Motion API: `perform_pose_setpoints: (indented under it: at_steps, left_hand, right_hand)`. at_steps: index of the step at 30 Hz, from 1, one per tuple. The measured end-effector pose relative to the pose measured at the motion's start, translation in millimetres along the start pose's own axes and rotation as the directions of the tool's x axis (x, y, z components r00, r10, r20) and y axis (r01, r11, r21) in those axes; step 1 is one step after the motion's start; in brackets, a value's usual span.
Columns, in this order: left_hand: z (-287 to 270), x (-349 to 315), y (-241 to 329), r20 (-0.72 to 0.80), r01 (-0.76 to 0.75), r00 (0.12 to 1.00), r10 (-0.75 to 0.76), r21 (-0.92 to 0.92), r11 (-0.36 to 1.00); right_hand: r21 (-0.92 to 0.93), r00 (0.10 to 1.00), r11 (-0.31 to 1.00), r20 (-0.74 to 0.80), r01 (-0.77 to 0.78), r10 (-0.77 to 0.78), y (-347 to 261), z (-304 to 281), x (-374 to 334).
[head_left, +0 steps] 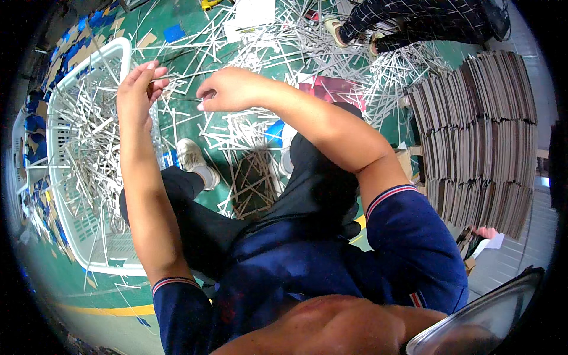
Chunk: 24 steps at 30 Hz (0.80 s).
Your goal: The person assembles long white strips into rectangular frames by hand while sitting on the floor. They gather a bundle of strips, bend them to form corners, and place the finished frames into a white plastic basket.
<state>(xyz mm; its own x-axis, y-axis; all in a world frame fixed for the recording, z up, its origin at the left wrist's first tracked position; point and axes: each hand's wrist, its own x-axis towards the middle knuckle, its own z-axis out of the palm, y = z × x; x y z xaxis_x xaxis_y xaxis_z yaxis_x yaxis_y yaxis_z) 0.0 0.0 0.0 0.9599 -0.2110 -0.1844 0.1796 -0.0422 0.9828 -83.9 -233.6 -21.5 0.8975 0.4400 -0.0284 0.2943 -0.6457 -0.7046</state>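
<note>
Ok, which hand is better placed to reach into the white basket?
Probably the left hand: in this view it overlaps the edge of the white basket, close to the pale strips inside. The right hand is farther to the right, clear of the basket's outline.

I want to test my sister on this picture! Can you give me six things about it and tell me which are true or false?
1. The white basket has lots of pale strips in it. True.
2. The floor is red. False: the floor is green.
3. A big stack of boards is on the right side of the picture. True.
4. The left hand and right hand are clasped together. False: the left hand and right hand are apart.
5. Another person's checked trousers show near the top. True.
6. The nearer person's shirt is yellow. False: that shirt is dark blue.
</note>
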Motion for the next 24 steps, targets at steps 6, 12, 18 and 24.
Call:
perform_pose_setpoints:
  at_steps: [6, 12, 18, 24]
  left_hand:
    - [33.8, -15.8, -13.9, 0.038, 0.021, 0.999, -0.024, 0.091, 0.996]
    - [45.0, -16.3, -16.6, 0.054, -0.040, 0.998, 0.034, 0.109, 0.993]
    - [53.6, -15.0, -22.8, 0.086, -0.074, 0.994, 0.063, 0.128, 0.989]
    - [55.0, -12.7, -24.3, 0.181, -0.172, 0.976, 0.123, 0.283, 0.944]
  right_hand:
    - [-0.109, 0.994, 0.994, 0.103, -0.024, 0.035, 5.2, -4.7, -18.7]
    - [-0.151, 0.983, 0.988, 0.179, -0.023, 0.050, 4.0, -9.9, -24.5]
    - [-0.176, 0.978, 0.984, 0.201, -0.017, 0.053, 5.2, -14.1, -26.0]
    - [-0.207, 0.978, 0.978, 0.203, 0.009, 0.034, 11.8, -12.8, -25.0]
